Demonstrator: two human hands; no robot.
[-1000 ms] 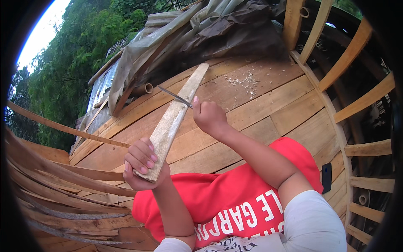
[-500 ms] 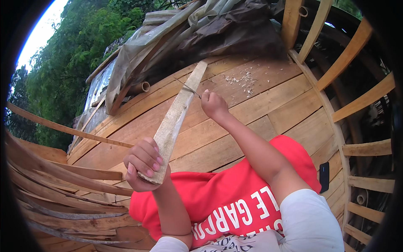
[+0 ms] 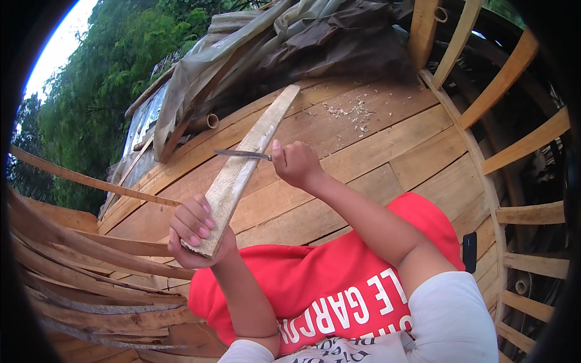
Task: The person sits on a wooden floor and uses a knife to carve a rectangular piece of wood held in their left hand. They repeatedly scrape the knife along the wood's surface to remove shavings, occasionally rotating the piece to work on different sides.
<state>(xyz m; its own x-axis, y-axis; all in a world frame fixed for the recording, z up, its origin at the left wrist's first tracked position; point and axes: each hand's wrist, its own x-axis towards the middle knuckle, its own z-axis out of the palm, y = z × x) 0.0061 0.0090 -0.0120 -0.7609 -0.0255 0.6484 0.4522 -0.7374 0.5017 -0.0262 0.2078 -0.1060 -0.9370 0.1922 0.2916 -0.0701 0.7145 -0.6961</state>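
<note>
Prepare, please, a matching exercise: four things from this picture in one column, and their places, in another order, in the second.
1. knife
2. pale board
3. wood shavings
4. black device

A. scattered on the floorboards
B. to the right of the red cloth
C. held by the right fingers
D. held by the left fingers

Pairs: 1-C, 2-D, 3-A, 4-B

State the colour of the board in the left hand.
The board is pale tan, whitish in places; it shows best in the head view.
</note>
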